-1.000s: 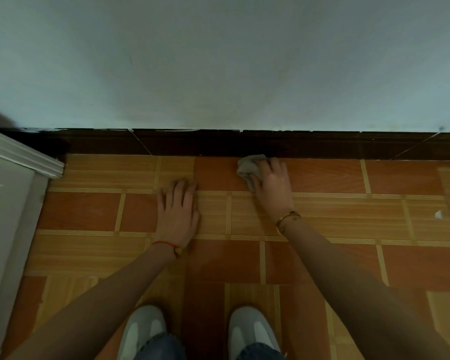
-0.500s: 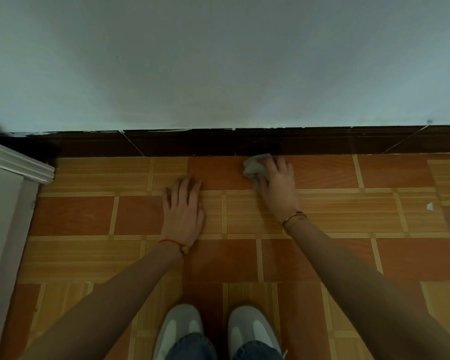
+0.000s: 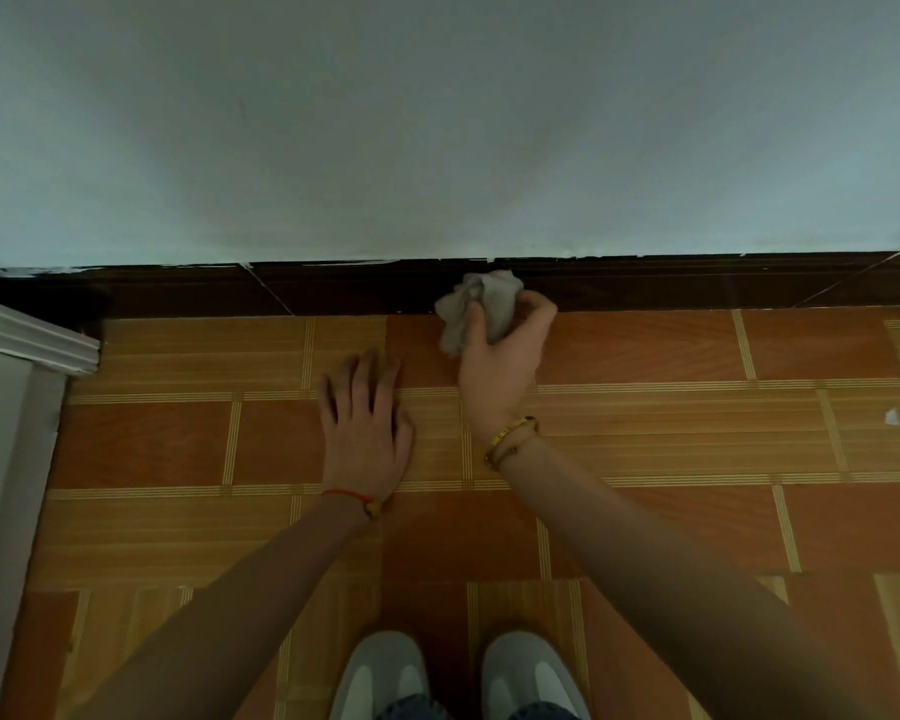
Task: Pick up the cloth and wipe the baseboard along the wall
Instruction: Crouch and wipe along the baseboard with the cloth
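Head view, single entry.

Right hand (image 3: 500, 350): raised off the floor, palm turned toward the camera, fingers and thumb curled round the cloth (image 3: 476, 304). A gold bracelet (image 3: 510, 439) sat at the wrist.

Cloth: grey, bunched into a loose wad, most of it standing clear above the fingers and lying over the face of the baseboard (image 3: 333, 291). Whether it actually pressed on the wood or hung just in front of it could not be told from this angle.

Baseboard: dark brown strip at the foot of the pale wall (image 3: 437, 122), running the full width of the view, with flecks of paint along its top edge and slanted joints to the left and far right.

Left hand (image 3: 365, 428): flat on the tiled floor (image 3: 697, 356), fingers straight and slightly spread, holding nothing; it read as a brace for the crouch. A red string (image 3: 346, 493) circled that wrist.

Also present: white door trim (image 3: 32, 345) at the left edge, two grey shoes (image 3: 380, 678) at the bottom, a small white scrap (image 3: 892, 415) on the floor to the right.

Step in hand, as judged: pick-up done; wiping at its start, near the middle of the strip.

Next move, as judged: seat the wad firmly on the board's face, then draw it sideways along the strip, shifting the bracing hand when the reach runs out.
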Action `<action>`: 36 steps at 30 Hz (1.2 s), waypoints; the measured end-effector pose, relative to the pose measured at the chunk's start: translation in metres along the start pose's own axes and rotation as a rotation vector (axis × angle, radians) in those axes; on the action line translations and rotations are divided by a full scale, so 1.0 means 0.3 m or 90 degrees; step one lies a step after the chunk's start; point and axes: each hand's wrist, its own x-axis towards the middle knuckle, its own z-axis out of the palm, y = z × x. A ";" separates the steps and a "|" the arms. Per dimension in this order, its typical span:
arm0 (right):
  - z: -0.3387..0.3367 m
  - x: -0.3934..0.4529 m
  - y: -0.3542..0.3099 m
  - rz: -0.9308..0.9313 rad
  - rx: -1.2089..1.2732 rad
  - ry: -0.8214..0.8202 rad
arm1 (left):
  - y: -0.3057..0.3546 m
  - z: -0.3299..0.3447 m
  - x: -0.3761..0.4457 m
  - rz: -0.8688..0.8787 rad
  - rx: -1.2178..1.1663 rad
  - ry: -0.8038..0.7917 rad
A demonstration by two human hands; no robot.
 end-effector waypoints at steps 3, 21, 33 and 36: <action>0.096 -0.019 -0.050 0.087 0.070 0.039 | 0.000 0.001 0.000 0.004 -0.002 0.012; 0.017 0.036 -0.061 0.026 0.049 0.112 | -0.001 -0.003 0.001 0.002 -0.022 0.016; -0.031 0.076 -0.041 0.075 0.061 0.143 | -0.007 -0.004 -0.001 0.001 -0.023 0.014; -0.083 0.126 -0.033 0.055 0.033 0.203 | -0.005 -0.007 0.003 -0.009 -0.030 -0.003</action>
